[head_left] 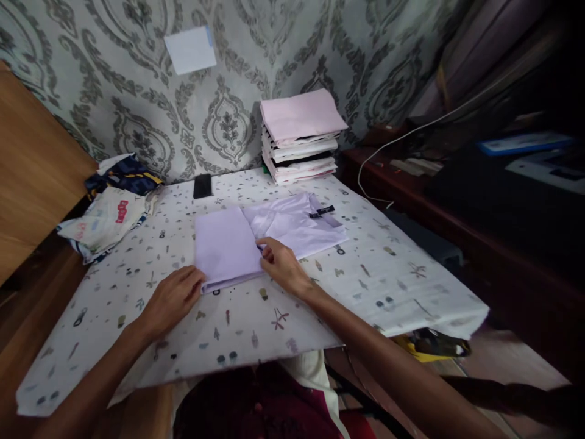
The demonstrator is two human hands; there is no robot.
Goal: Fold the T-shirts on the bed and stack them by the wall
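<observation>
Here's the lavender garment [228, 244], partly folded, lying across the middle of the patterned tabletop [365, 286], just in front of the stack of folded clothes [301, 134]. The right hand [284, 263] has its fingers curled in, thumb and forefinger pinching the edge of the folded panel, while the left hand [176, 297] rests at the near-left corner, fingers together and slightly bent, touching the cloth.

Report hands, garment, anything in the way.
Left hand at the lavender garment's near-left corner. Right hand at the folded part's right edge, fingers curled. Garment part folded, collar end spread. Nothing lying on it but hands.
</observation>
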